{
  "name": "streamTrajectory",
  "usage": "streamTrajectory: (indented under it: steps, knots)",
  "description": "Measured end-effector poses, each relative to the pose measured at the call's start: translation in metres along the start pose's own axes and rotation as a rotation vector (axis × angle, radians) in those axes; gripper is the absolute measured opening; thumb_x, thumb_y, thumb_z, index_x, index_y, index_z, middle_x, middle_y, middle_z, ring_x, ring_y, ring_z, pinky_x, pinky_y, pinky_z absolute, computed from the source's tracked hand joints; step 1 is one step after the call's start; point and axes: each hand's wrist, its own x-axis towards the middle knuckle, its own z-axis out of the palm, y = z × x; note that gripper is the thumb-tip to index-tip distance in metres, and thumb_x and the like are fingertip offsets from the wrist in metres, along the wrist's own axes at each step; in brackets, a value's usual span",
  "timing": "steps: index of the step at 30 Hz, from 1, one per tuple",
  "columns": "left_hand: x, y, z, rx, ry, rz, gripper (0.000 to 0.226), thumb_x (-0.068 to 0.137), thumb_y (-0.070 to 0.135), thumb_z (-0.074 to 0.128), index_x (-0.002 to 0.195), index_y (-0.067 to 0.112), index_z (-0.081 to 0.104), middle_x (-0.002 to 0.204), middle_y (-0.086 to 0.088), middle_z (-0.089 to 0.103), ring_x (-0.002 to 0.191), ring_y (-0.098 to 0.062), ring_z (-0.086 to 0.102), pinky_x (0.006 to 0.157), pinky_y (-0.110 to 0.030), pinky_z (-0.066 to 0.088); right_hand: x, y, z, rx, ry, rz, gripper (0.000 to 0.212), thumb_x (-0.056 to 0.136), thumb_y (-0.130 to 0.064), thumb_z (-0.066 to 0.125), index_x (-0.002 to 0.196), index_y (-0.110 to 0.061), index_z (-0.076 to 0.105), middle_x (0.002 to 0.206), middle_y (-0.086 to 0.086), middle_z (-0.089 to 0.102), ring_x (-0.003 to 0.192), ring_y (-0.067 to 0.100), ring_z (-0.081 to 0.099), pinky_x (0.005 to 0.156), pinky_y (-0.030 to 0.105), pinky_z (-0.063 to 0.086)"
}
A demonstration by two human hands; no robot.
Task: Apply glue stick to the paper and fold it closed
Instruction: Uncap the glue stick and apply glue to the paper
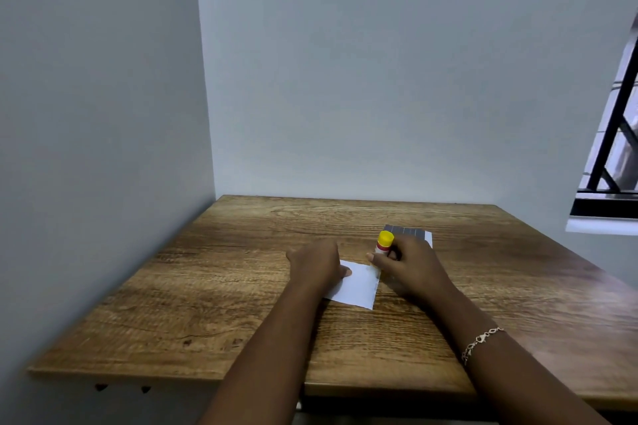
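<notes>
A small white paper (357,286) lies flat on the wooden table (241,286). My left hand (316,262) presses on the paper's left part, its thumb tip lying on the sheet. My right hand (409,264) grips a glue stick (384,242) with a yellow end up and a red band below it. The stick stands nearly upright at the paper's far right corner. Its lower end is hidden behind my fingers, so I cannot tell whether it touches the paper.
A grey-striped card with a white edge (409,231) lies just behind my right hand. Walls close the table off at the left and back. A barred window (614,148) is at the right. A bracelet (481,343) is on my right wrist.
</notes>
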Motion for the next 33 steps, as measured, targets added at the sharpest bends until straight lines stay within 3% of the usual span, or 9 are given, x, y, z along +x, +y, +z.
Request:
streamTrajectory:
  steps: [3,9,14,19,23,29,33]
  knots:
    - [0.0,0.0,0.0,0.011,0.005,0.007,0.029,0.083,0.037,0.062,0.102,0.015,0.061,0.114,-0.003,0.063,0.108,-0.024,0.055,0.091,-0.04,0.036,-0.002,-0.002,0.001,-0.011,-0.011,-0.022,0.02,0.078,-0.028,0.065,0.065,-0.019,0.053,0.056,-0.002,0.048,0.058,0.016,0.046,0.057,0.03,0.033]
    - [-0.001,0.001,0.0,0.01,-0.002,0.003,0.03,0.083,0.038,0.062,0.103,0.014,0.061,0.114,-0.004,0.062,0.108,-0.024,0.054,0.093,-0.041,0.036,-0.005,-0.006,0.0,-0.013,-0.044,-0.061,0.026,0.077,-0.029,0.066,0.059,-0.028,0.048,0.055,-0.007,0.046,0.056,0.01,0.044,0.055,0.029,0.031]
    - [-0.002,0.0,-0.002,0.003,0.002,0.008,0.031,0.083,0.038,0.062,0.103,0.014,0.061,0.114,-0.005,0.063,0.109,-0.024,0.054,0.092,-0.041,0.037,-0.005,-0.007,0.001,-0.009,-0.072,-0.106,0.022,0.076,-0.026,0.068,0.065,-0.011,0.057,0.058,0.003,0.051,0.057,0.016,0.045,0.056,0.033,0.031]
    - [-0.002,0.001,-0.002,0.0,0.007,0.009,0.029,0.083,0.036,0.062,0.101,0.014,0.062,0.113,-0.006,0.063,0.108,-0.025,0.054,0.091,-0.04,0.038,-0.008,-0.009,0.0,0.039,-0.11,-0.161,0.025,0.073,-0.024,0.07,0.056,-0.022,0.052,0.051,-0.006,0.045,0.052,0.011,0.04,0.054,0.029,0.029]
    - [-0.003,0.001,-0.003,0.005,0.01,0.009,0.026,0.083,0.033,0.06,0.101,0.014,0.062,0.113,-0.006,0.063,0.109,-0.026,0.054,0.091,-0.04,0.037,-0.009,-0.013,-0.001,0.072,-0.129,-0.19,0.028,0.066,-0.036,0.063,0.062,-0.009,0.058,0.05,-0.008,0.044,0.05,0.006,0.039,0.053,0.028,0.028]
    - [-0.005,0.003,-0.005,0.011,0.015,0.012,0.026,0.084,0.033,0.061,0.1,0.013,0.062,0.111,-0.006,0.065,0.107,-0.025,0.054,0.091,-0.04,0.037,-0.012,-0.016,-0.002,0.104,-0.184,-0.232,0.031,0.065,-0.035,0.063,0.062,-0.005,0.057,0.051,-0.008,0.044,0.05,0.006,0.041,0.05,0.024,0.027]
    - [-0.005,0.002,-0.005,-0.005,0.015,0.064,0.022,0.084,0.032,0.06,0.102,0.02,0.059,0.116,-0.002,0.062,0.114,-0.024,0.05,0.096,-0.044,0.033,-0.013,-0.017,-0.002,0.133,-0.205,-0.239,0.017,0.065,-0.033,0.065,0.055,-0.024,0.055,0.047,-0.009,0.049,0.049,0.004,0.043,0.047,0.015,0.028]
